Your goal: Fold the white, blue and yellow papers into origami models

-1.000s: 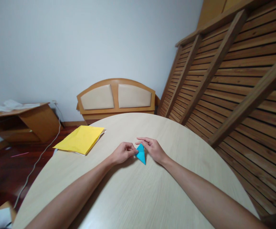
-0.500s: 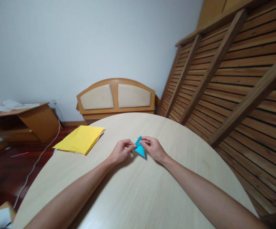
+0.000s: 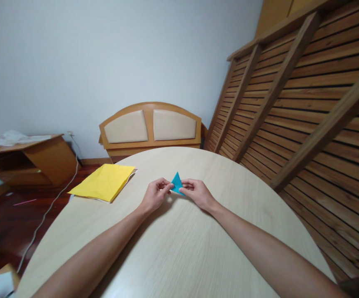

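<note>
A small blue folded paper triangle (image 3: 177, 183) is held between both hands just above the round light-wood table (image 3: 179, 248), its tip pointing up and away. My left hand (image 3: 154, 195) pinches its left edge with thumb and forefinger. My right hand (image 3: 196, 193) pinches its right edge. The lower part of the paper is hidden behind my fingers.
A yellow paper stack (image 3: 105, 182) lies at the table's far left edge. Beyond the table stands a wooden headboard (image 3: 150, 128); slatted wooden frames (image 3: 291, 107) lean at the right. A low wooden cabinet (image 3: 27, 159) and a white cable (image 3: 47, 211) are on the left.
The blue triangle has been turned from pointing down towards me to pointing up and away, and both hands have shifted slightly farther across the table with it.
</note>
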{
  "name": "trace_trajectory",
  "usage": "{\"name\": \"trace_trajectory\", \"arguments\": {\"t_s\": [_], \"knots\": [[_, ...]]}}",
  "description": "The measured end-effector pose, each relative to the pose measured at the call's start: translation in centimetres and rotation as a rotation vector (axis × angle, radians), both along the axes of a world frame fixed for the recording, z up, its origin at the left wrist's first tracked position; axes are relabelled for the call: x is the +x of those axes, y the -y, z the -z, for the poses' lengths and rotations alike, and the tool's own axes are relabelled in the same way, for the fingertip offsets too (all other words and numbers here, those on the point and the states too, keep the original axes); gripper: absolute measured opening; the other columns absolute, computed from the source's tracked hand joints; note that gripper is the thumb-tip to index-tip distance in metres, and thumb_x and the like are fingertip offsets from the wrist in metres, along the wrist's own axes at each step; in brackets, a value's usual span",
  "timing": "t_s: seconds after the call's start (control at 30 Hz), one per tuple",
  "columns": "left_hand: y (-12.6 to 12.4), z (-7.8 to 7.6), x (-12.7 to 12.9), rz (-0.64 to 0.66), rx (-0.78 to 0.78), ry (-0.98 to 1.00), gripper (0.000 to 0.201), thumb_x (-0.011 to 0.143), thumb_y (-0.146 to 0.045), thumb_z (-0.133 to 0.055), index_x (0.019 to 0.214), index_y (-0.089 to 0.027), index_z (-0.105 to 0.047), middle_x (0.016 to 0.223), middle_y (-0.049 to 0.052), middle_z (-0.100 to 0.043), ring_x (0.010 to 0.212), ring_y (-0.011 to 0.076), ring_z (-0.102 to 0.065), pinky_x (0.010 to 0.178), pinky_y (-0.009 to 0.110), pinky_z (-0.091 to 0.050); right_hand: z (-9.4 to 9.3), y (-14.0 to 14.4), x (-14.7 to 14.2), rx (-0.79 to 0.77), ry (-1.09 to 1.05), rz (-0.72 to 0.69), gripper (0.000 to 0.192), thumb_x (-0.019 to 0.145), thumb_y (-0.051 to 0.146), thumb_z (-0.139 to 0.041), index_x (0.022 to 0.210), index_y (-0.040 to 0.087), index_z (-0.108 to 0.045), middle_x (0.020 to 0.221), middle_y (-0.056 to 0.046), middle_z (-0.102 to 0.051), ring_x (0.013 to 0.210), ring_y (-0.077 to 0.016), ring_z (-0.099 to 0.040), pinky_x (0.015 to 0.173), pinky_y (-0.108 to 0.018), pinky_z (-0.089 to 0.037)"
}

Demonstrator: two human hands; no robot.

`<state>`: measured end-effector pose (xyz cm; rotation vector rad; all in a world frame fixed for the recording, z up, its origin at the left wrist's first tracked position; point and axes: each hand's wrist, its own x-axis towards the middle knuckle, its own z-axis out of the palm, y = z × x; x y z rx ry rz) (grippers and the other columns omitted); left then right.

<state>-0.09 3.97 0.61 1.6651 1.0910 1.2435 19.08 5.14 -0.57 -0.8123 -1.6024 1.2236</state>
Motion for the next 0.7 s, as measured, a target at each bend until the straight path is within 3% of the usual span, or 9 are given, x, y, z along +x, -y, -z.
{"name": "trace_trajectory", "arguments": {"t_s": [0.2, 0.4, 0.7], "knots": [[-0.22, 0.13, 0.08, -0.01, -0.029, 0.054, 0.035, 0.075, -0.049, -0.073, 0.076, -0.015, -0.066, 0.065, 0.004, -0.068, 0.06, 0.0159, -0.062, 0.06, 0.026, -0.046, -0.07, 0.05, -0.15, -0.003, 0.01, 0.017, 0.034, 0.072, 0.041, -0.076, 0.096, 0.016, -0.075, 0.095, -0.008, -0.077, 0.085, -0.0226, -0.071, 0.081, -0.037, -0.055], [-0.31, 0.06, 0.02, -0.044, -0.057, 0.078, 0.038, 0.073, -0.052, -0.072, 0.08, -0.014, -0.066, 0.065, 0.004, -0.069, 0.059, 0.016, -0.062, 0.058, 0.025, -0.044, 0.08, 0.12, -0.22, -0.061, 0.026, 0.065, 0.032, 0.073, 0.04, -0.076, 0.092, 0.015, -0.074, 0.079, -0.006, -0.075, 0.067, -0.0168, -0.066, 0.062, -0.028, -0.051], [-0.61, 0.48, 0.02, -0.052, -0.031, 0.061, 0.036, 0.075, -0.049, -0.071, 0.081, -0.014, -0.067, 0.071, 0.005, -0.07, 0.06, 0.016, -0.063, 0.058, 0.026, -0.046, 0.2, 0.24, 0.07, -0.036, 0.013, -0.014, 0.04, 0.071, 0.038, -0.08, 0.103, 0.015, -0.072, 0.089, -0.007, -0.076, 0.076, -0.0182, -0.069, 0.071, -0.031, -0.053]]}}
